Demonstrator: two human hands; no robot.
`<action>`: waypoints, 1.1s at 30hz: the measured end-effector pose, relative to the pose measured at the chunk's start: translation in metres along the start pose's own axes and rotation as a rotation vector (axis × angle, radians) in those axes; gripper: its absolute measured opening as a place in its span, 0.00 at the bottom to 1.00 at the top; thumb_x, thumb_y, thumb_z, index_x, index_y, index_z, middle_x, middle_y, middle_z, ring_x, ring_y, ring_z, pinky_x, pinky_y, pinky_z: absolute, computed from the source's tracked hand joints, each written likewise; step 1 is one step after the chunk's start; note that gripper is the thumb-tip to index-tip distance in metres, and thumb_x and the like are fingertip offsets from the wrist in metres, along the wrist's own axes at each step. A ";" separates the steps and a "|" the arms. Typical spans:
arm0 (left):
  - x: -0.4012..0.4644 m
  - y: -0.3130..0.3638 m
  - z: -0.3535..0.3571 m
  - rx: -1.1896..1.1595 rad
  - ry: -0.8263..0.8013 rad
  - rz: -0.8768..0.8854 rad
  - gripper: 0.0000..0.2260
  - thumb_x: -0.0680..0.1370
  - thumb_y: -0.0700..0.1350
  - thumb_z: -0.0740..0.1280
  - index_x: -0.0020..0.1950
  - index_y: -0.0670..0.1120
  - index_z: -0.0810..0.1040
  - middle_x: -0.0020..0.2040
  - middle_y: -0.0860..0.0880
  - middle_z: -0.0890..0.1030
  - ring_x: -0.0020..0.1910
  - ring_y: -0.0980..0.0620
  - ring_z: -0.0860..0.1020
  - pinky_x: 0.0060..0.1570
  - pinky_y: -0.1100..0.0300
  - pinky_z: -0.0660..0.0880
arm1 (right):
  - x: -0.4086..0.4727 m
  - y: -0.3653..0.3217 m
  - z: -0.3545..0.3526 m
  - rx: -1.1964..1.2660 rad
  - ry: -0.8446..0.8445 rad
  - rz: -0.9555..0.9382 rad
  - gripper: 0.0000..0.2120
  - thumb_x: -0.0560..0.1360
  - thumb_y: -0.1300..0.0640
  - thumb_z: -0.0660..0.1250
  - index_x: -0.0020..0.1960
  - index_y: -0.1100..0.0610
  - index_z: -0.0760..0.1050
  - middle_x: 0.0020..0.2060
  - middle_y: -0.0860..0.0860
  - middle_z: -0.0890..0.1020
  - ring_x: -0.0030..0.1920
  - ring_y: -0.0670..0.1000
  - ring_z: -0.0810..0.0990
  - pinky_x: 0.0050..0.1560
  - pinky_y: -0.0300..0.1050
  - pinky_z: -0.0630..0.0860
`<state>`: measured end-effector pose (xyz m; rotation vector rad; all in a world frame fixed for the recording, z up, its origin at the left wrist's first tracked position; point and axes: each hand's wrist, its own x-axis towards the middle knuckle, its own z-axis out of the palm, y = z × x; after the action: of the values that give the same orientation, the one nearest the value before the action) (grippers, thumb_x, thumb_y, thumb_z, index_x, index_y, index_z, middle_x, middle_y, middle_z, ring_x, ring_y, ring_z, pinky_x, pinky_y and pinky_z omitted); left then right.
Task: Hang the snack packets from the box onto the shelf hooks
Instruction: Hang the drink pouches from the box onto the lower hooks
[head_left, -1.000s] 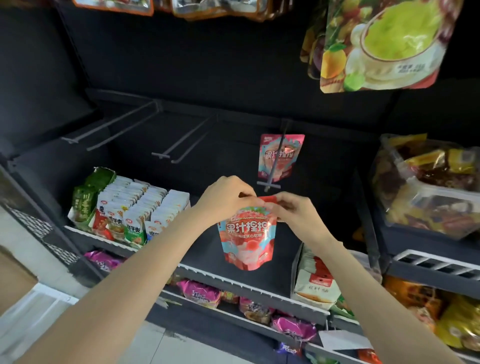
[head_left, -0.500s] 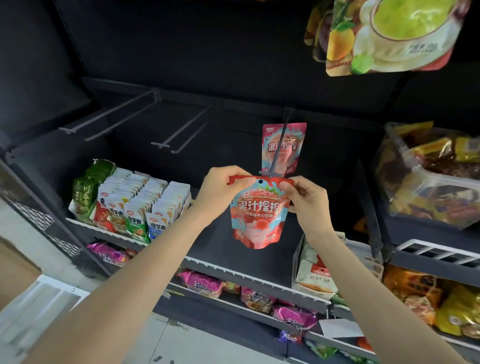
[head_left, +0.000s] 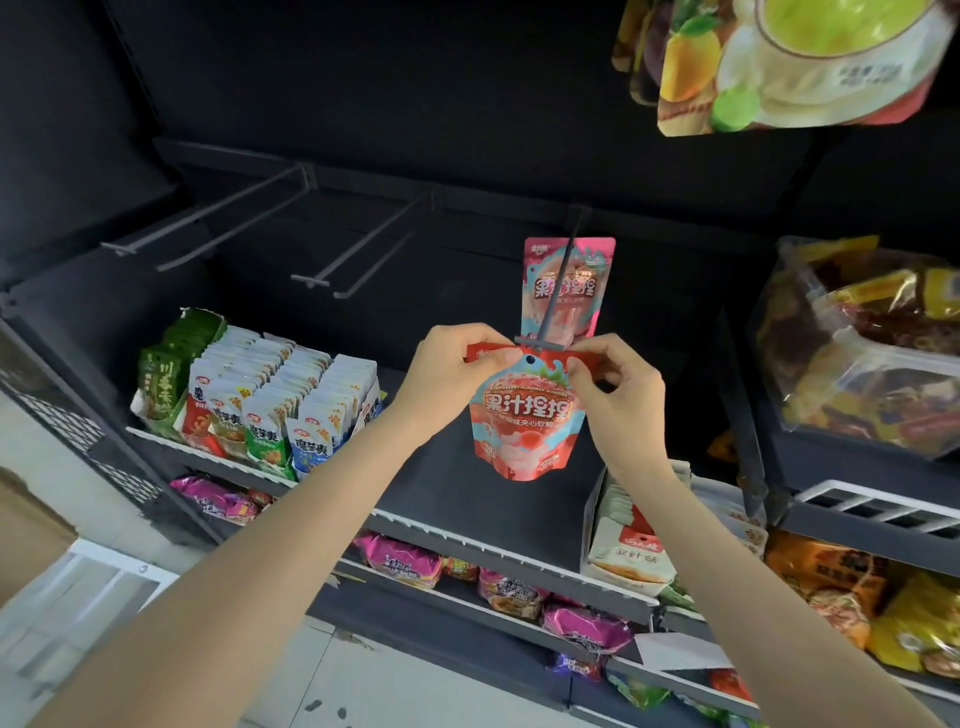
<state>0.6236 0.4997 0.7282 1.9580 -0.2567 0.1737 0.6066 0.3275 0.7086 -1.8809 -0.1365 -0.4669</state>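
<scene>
Left hand (head_left: 457, 366), right hand (head_left: 618, 387) pinch strawberry packet (head_left: 524, 421) top (hole just below hook tip (head_left: 537, 343)).

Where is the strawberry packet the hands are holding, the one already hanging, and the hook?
held strawberry packet (head_left: 522, 426): head view, on the front panel below the lettering.
hanging strawberry packet (head_left: 587, 286): head view, on its front, right of the rod.
hook (head_left: 558, 288): head view, on the rod's middle.
</scene>
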 end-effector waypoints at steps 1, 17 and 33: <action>0.000 0.000 0.000 0.001 0.001 0.002 0.03 0.76 0.45 0.69 0.43 0.51 0.80 0.40 0.56 0.82 0.42 0.58 0.81 0.40 0.67 0.75 | 0.000 0.000 0.000 -0.003 -0.003 -0.010 0.05 0.76 0.60 0.67 0.49 0.52 0.75 0.47 0.45 0.81 0.51 0.44 0.80 0.50 0.41 0.79; 0.020 0.001 0.005 0.056 0.003 0.068 0.04 0.76 0.40 0.68 0.46 0.47 0.82 0.42 0.55 0.82 0.44 0.59 0.80 0.44 0.64 0.77 | 0.023 0.004 0.005 -0.070 -0.085 -0.057 0.06 0.75 0.59 0.68 0.52 0.58 0.79 0.47 0.49 0.82 0.50 0.45 0.80 0.52 0.40 0.78; 0.138 -0.008 0.040 0.186 0.067 0.051 0.06 0.77 0.40 0.66 0.52 0.44 0.81 0.54 0.47 0.79 0.50 0.53 0.78 0.49 0.60 0.76 | 0.138 0.038 0.013 -0.307 0.074 -0.065 0.05 0.74 0.62 0.69 0.50 0.57 0.81 0.48 0.52 0.81 0.46 0.46 0.78 0.45 0.29 0.70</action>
<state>0.7590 0.4526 0.7385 2.1262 -0.2543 0.3057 0.7484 0.3078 0.7240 -2.1602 -0.0804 -0.6298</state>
